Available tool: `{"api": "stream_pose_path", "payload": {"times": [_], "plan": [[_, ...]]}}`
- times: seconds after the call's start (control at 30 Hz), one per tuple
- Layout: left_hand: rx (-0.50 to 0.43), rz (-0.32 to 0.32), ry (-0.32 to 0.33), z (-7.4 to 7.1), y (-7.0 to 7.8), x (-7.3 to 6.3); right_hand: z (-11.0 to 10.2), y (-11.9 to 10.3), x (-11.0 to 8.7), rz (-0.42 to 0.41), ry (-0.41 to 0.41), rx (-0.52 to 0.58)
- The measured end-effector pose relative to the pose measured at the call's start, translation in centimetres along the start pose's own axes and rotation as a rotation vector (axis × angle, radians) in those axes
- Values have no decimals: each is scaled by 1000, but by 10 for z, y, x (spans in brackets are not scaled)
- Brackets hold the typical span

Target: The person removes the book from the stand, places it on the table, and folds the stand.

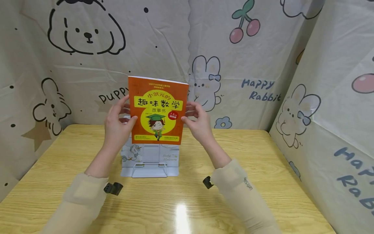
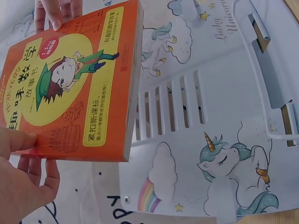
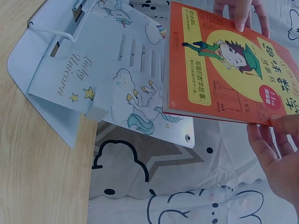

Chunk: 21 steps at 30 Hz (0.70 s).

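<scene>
An orange book (image 1: 157,130) with a yellow circle and a cartoon child in a green cap is held upright between both hands. My left hand (image 1: 119,122) grips its left edge, thumb on the front cover and fingers behind. On the opposite edge, my right hand (image 1: 200,122) pinches the book the same way. Behind and below it stands a white book stand (image 1: 150,154) with unicorn drawings; the book hides its upper part in the head view. Both wrist views show a gap between the book and the slotted back panel (image 2: 224,107) of the stand.
The stand rests on a light wooden table (image 1: 233,182). A wire holder (image 1: 149,170) sits at the stand's front. Cloth (image 1: 163,39) printed with cartoon animals hangs behind the table and along its sides.
</scene>
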State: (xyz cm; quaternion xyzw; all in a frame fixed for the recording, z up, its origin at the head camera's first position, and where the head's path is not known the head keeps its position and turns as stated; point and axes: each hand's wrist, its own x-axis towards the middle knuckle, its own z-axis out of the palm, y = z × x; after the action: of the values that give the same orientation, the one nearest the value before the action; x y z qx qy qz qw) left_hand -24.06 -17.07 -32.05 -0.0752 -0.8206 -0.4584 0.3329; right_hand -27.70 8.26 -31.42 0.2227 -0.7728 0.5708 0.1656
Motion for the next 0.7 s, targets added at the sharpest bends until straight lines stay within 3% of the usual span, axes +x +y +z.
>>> {"api": "stream_pose_path", "payload": {"times": [0.37, 0.7], "plan": [[-58, 38, -40, 4, 21, -3, -35, -11, -6, -73, -35, -55], [-157, 78, -113, 4, 44, -9, -69, -20, -10, -133, -54, -14]]}}
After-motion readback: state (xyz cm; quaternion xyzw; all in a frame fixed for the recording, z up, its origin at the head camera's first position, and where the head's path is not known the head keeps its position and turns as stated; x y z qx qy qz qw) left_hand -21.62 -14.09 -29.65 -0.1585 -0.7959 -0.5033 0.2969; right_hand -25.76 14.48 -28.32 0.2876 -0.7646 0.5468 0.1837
